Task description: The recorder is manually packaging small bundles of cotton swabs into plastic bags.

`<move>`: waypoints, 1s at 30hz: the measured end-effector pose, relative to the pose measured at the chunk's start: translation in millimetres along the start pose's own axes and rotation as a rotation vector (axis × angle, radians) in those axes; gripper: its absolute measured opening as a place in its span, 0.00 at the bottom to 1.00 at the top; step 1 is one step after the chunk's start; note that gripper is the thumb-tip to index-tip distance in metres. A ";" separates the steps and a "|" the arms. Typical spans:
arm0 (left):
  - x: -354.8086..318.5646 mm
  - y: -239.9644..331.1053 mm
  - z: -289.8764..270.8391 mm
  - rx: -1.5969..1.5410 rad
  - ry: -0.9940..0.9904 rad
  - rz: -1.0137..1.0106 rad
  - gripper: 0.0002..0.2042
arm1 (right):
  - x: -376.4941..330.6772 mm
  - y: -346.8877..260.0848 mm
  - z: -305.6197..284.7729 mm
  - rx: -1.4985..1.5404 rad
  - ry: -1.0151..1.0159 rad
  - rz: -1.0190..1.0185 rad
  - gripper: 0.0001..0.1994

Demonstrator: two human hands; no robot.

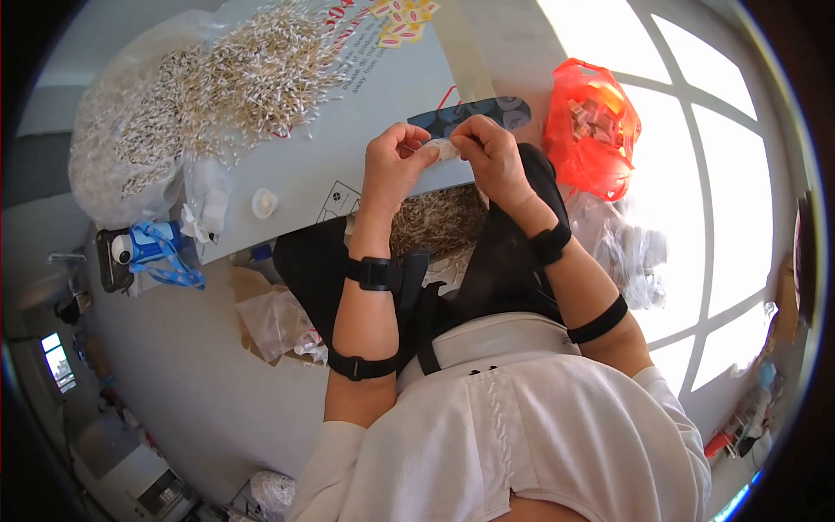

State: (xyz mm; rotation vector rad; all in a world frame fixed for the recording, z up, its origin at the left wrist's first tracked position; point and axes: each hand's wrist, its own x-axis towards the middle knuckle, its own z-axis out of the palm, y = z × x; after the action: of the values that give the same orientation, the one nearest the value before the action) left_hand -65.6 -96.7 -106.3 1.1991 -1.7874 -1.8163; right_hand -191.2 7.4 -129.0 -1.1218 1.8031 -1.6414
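In front of me, at the table's near edge, both hands meet at a small whitish rounded thing (445,150), perhaps a bundle of cotton swabs seen end-on; its kind is not clear. My left hand (393,165) pinches its left side between thumb and fingers. On the other side, my right hand (492,157) closes thumb and fingertips at its upper right. A large heap of wooden-stick cotton swabs (270,70) covers the table (304,161) at the far left. Below my hands, between my knees, a container holds more cotton swabs (437,219).
A red plastic bag (593,130) with small packs stands to the right, above clear plastic bags (622,252). A small white round thing (264,203) lies near the table's edge. Yellow-and-white labels (404,19) lie at the back. A cardboard box (261,317) sits low on the left.
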 end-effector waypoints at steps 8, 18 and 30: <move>-5.6 1.3 0.3 0.599 0.014 0.723 0.11 | 5.0 3.1 -7.8 0.065 -0.089 0.069 0.05; -6.4 6.5 5.1 0.614 0.141 0.898 0.10 | 16.4 -18.2 -16.8 -0.383 -0.236 -0.455 0.06; 11.2 7.3 -0.8 0.716 0.043 0.809 0.13 | 29.2 -8.7 -7.3 -0.391 -0.314 -0.266 0.05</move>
State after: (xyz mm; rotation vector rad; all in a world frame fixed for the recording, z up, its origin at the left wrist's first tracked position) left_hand -74.1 -106.7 -103.1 0.5095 -2.4792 -0.7101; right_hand -211.1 -11.3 -113.7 -1.7483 1.8669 -1.1769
